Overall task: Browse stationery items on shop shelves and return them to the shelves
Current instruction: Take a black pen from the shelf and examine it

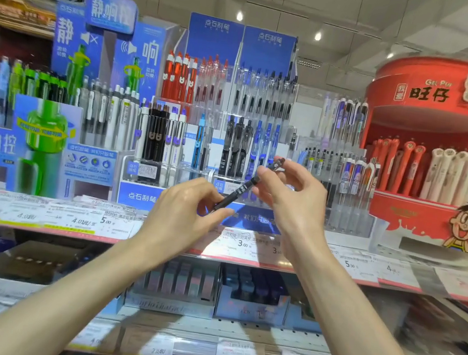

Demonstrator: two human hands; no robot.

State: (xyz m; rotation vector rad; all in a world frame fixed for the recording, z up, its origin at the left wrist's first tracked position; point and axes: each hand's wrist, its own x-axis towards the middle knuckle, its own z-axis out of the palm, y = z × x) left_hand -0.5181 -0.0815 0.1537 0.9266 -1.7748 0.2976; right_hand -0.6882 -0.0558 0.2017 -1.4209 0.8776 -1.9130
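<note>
Head view: black retractable pen [245, 185], tilted, tip down-left, clip end up-right, held before the blue pen display [200, 154]; left hand [183, 215] pinches the lower barrel, thumb against forefinger; right hand [293, 197] pinches the upper barrel, remaining fingers loosely spread; price-label strip [70, 219] below.

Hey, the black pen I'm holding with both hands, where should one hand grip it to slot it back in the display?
Probably grip the black pen mid-barrel with the right hand, coming from the right side. It lies tilted, clip end up-right and tip down-left by the left hand, so the bare middle is free.
</note>
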